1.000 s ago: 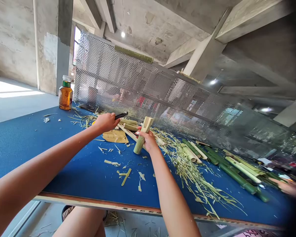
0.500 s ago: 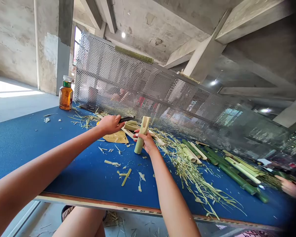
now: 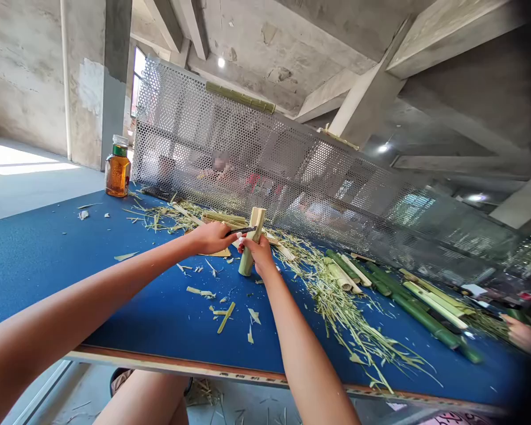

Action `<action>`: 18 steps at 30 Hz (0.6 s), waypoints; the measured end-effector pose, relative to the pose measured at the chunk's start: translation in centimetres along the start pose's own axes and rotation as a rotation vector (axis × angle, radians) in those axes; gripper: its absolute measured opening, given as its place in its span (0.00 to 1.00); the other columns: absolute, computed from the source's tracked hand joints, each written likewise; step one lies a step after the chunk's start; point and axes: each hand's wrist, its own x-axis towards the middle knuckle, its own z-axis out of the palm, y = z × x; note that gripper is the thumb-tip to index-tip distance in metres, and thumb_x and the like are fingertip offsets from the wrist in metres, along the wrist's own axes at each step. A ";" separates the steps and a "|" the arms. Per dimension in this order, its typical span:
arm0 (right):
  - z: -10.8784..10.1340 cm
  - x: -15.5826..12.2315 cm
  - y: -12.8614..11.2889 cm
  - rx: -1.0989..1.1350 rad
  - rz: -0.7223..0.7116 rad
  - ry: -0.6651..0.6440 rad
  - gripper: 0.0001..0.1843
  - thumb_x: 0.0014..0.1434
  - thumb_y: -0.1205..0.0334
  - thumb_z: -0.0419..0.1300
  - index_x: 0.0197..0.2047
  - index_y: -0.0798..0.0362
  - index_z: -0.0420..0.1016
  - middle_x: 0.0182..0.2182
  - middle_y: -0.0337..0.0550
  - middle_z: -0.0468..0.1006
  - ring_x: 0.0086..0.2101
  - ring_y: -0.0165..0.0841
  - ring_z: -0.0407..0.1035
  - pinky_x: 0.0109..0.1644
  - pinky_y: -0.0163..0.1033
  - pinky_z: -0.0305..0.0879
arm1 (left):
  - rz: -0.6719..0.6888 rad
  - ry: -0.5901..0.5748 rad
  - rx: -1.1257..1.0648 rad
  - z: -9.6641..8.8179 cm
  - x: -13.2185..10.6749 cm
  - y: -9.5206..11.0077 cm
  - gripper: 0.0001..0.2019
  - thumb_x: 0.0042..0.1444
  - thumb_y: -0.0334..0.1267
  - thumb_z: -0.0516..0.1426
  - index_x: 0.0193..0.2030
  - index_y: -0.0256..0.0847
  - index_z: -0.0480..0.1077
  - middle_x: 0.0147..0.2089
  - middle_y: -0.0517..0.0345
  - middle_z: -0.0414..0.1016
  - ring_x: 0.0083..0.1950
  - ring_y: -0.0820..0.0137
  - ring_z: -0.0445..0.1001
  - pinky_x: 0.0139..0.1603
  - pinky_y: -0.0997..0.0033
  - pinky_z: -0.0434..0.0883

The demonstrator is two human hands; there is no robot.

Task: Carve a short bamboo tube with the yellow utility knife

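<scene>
Two bare forearms reach out past the wooden front edge [image 3: 172, 367] of the blue surface [image 3: 71, 283]. Closest on the surface lie pale bamboo chips [image 3: 219, 319]. The right hand [image 3: 260, 257] is wrapped closed around the middle of a bamboo tube [image 3: 246, 265], which stands slightly tilted with a notched top rising above the fingers; whether its base touches the surface cannot be told. The left hand [image 3: 210, 238] is curled shut around a black-handled knife [image 3: 243, 231], whose end reaches the tube. Beneath that hand lies a tan paper sheet [image 3: 215, 252]. To the right spread stringy bamboo shavings [image 3: 349, 319] and long green bamboo strips [image 3: 429, 319]. Farther right, a co-worker's hand [image 3: 522, 333] shows at the frame edge. At the far end stand an amber glass jar [image 3: 117, 168] and a perforated metal screen [image 3: 248, 147].
</scene>
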 end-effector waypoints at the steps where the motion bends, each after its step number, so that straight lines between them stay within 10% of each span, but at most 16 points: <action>1: 0.0 0.0 0.0 -0.005 -0.007 0.012 0.12 0.38 0.61 0.63 0.29 0.53 0.68 0.15 0.32 0.70 0.17 0.28 0.64 0.24 0.35 0.63 | 0.003 -0.016 -0.012 0.0 0.1 0.0 0.26 0.60 0.52 0.39 0.37 0.36 0.72 0.31 0.49 0.74 0.31 0.66 0.71 0.30 0.71 0.63; 18: -0.7 0.0 -1.4 -0.008 0.034 -0.081 0.23 0.38 0.50 0.66 0.37 0.51 0.68 0.23 0.34 0.71 0.24 0.30 0.66 0.31 0.36 0.63 | -0.172 -0.183 -0.268 -0.4 0.2 0.0 0.27 0.58 0.54 0.37 0.17 0.40 0.59 0.19 0.55 0.66 0.23 0.70 0.65 0.25 0.71 0.62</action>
